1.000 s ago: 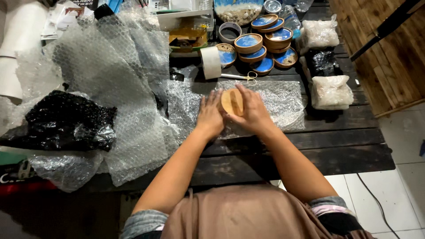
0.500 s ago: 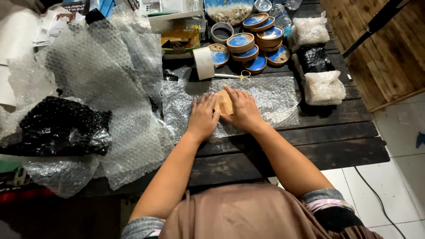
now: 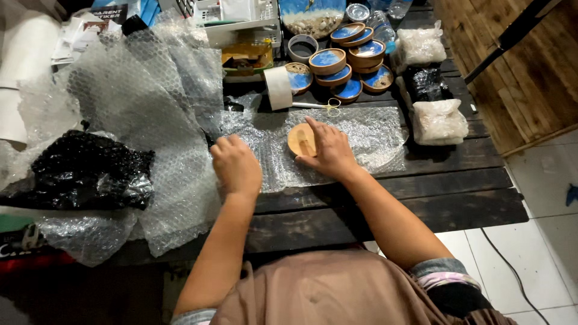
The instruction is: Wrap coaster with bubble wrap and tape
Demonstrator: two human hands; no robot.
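Note:
A small round wooden dish (image 3: 300,139) lies upside down on a sheet of clear bubble wrap (image 3: 373,135) spread over the dark wooden table (image 3: 457,180). My right hand (image 3: 328,150) rests flat on the dish, fingers spread, pressing it down. My left hand (image 3: 236,164) sits to the left of it with its fingers curled on the left edge of the same sheet; whether it pinches the wrap is hard to tell.
Several wooden dishes with blue insides (image 3: 346,66) are stacked at the back, beside a tape roll (image 3: 279,87) and scissors (image 3: 322,105). Loose clear bubble wrap (image 3: 144,120) and black bubble wrap (image 3: 78,171) cover the left. Wrapped bundles (image 3: 438,120) lie at the right.
My left hand has left the dish and moved left to the edge of the bubble wrap. My right hand stays on the dish.

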